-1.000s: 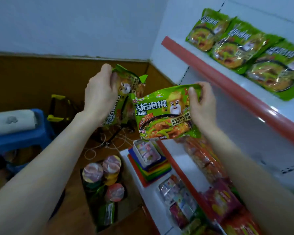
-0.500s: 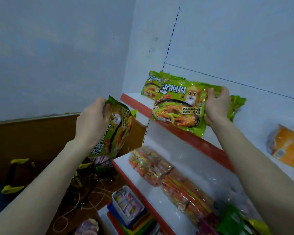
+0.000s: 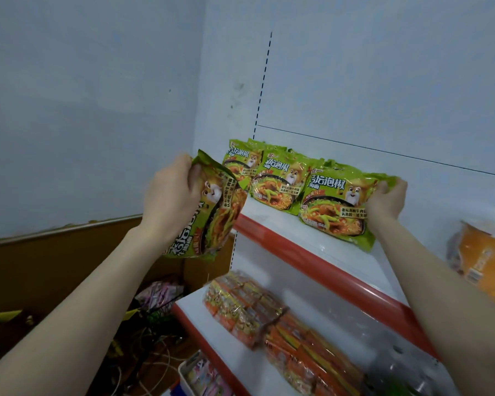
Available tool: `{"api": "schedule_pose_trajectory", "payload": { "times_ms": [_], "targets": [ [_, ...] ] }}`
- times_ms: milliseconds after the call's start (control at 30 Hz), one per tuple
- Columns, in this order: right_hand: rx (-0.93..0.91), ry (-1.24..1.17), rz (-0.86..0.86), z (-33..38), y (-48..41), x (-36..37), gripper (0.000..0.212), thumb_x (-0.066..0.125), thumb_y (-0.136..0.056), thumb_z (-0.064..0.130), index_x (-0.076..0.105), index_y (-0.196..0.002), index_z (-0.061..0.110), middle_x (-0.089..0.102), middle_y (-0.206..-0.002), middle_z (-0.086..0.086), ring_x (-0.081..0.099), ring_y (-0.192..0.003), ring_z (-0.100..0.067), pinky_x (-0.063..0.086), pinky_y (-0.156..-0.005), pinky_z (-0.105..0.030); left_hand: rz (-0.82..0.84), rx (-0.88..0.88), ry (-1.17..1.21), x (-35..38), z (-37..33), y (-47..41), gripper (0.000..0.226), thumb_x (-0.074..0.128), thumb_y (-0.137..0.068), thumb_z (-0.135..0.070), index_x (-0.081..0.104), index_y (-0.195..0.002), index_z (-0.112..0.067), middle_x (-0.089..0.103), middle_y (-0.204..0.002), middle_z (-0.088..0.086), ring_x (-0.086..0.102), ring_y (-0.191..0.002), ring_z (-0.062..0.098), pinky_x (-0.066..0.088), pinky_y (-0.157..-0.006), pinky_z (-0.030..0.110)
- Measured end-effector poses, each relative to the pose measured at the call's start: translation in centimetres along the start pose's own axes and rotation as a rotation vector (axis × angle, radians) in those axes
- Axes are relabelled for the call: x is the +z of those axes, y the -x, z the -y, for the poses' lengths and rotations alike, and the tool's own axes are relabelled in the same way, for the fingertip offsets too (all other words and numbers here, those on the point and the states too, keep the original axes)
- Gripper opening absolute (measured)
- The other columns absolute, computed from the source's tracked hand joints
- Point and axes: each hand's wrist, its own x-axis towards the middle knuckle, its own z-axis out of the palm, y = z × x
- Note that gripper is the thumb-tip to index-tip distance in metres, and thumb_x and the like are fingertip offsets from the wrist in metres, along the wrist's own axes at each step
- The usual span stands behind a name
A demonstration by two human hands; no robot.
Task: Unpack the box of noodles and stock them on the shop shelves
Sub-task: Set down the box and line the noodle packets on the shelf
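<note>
A person's right hand [image 3: 389, 200] pinches the top corner of a green noodle packet [image 3: 337, 207], standing it on the top shelf [image 3: 326, 277] as third in a row. Two matching packets [image 3: 277, 185] stand between the hands, just beside it. The left hand [image 3: 172, 198] grips at least one more green packet [image 3: 212, 215] by its top, short of the shelf, so stocking seems partly done. The box is out of view. Orange packets [image 3: 269, 318] lie on the shelf below the hands. Half a second ago the right hand's packet hung before the shelf edge, nearer the left hand; now it seems to rest further right.
</note>
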Motion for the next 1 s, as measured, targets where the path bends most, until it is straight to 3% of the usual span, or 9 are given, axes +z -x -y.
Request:
{"api": "schedule_pose_trajectory", "payload": {
  "times_ms": [100,167,267,333,433,500,767,900,1000],
  "targets": [
    [0.051,0.020,0.067,-0.5,-0.2,-0.2,0.038,0.041,-0.096,0.022,0.036,-0.129,0.003,0.049,-0.131,-0.017,0.047,-0.120,-0.032,0.036,-0.098,-0.035,0.000,-0.009,0.024,0.8,-0.7,-0.8,0.024,0.038,-0.099,-0.022,0.043,-0.082,-0.005,0.042,-0.059,0.003,0.042,-0.059,0.032,0.024,-0.051,0.036],
    [0.054,0.058,0.144,-0.6,-0.4,-0.8,0.050,0.058,-0.087,0.028,0.037,-0.127,0.005,0.052,-0.129,-0.014,0.049,-0.119,-0.030,0.039,-0.099,-0.038,-0.001,-0.001,0.048,1.2,-1.1,-1.4,0.023,0.038,-0.099,-0.021,0.040,-0.081,-0.007,0.040,-0.058,0.002,0.041,-0.059,0.031,0.026,-0.054,0.036],
    [0.031,0.152,0.290,-1.6,-0.8,-1.6,0.080,0.081,-0.057,0.043,0.045,-0.121,0.010,0.059,-0.116,-0.004,0.056,-0.109,-0.024,0.046,-0.096,-0.045,-0.016,0.021,0.079,1.5,-1.5,-2.3,0.024,0.039,-0.098,-0.019,0.037,-0.077,-0.008,0.037,-0.057,-0.001,0.036,-0.055,0.026,0.023,-0.053,0.035],
    [0.015,0.208,0.303,-2.8,-1.4,-1.6,0.091,0.081,-0.039,0.052,0.052,-0.116,0.012,0.063,-0.113,-0.006,0.060,-0.104,-0.026,0.050,-0.091,-0.048,-0.016,0.035,0.096,1.7,-1.8,-2.8,0.023,0.039,-0.098,-0.019,0.036,-0.077,-0.009,0.037,-0.057,-0.002,0.034,-0.051,0.017,0.021,-0.049,0.036],
    [-0.013,0.227,0.250,-1.7,-0.3,-1.5,0.064,0.081,-0.066,0.027,0.050,-0.116,0.004,0.059,-0.118,-0.015,0.056,-0.108,-0.032,0.045,-0.089,-0.037,-0.015,0.061,0.115,2.1,-2.1,-3.5,0.022,0.039,-0.098,-0.017,0.036,-0.078,-0.009,0.036,-0.057,-0.003,0.033,-0.051,0.011,0.023,-0.048,0.030],
    [-0.039,0.239,0.208,-1.6,-0.2,-1.1,0.054,0.076,-0.074,0.020,0.048,-0.117,0.002,0.057,-0.120,-0.017,0.054,-0.110,-0.032,0.039,-0.083,-0.033,-0.011,0.069,0.135,2.4,-2.1,-3.7,0.022,0.039,-0.098,-0.017,0.036,-0.078,-0.008,0.037,-0.057,-0.003,0.033,-0.051,0.012,0.023,-0.048,0.030],
    [0.026,0.198,0.207,-1.8,0.0,-1.5,0.066,0.077,-0.073,0.023,0.040,-0.123,0.002,0.054,-0.124,-0.016,0.052,-0.115,-0.032,0.044,-0.097,-0.045,-0.010,0.011,0.260,3.0,-1.8,-4.1,0.022,0.039,-0.098,-0.019,0.045,-0.083,-0.004,0.043,-0.064,-0.001,0.038,-0.058,0.014,0.029,-0.053,0.028],
    [-0.121,0.187,0.028,-0.1,0.9,-2.6,0.052,0.065,-0.082,0.020,0.042,-0.125,0.003,0.053,-0.123,-0.016,0.052,-0.113,-0.029,0.040,-0.093,-0.035,-0.007,-0.063,0.343,3.1,-1.7,-4.6,0.020,0.039,-0.098,-0.020,0.044,-0.083,-0.008,0.043,-0.067,-0.005,0.040,-0.061,0.007,0.031,-0.052,0.011],
    [-0.261,0.094,0.000,1.9,3.0,-2.4,0.038,0.059,-0.087,0.018,0.049,-0.120,0.002,0.056,-0.118,-0.012,0.053,-0.106,-0.020,0.038,-0.086,-0.020,0.021,-0.124,0.460,3.5,-1.3,-5.0,0.022,0.039,-0.098,-0.023,0.051,-0.091,-0.007,0.053,-0.078,0.001,0.051,-0.073,0.015,0.040,-0.063,0.025]
  ]
}}
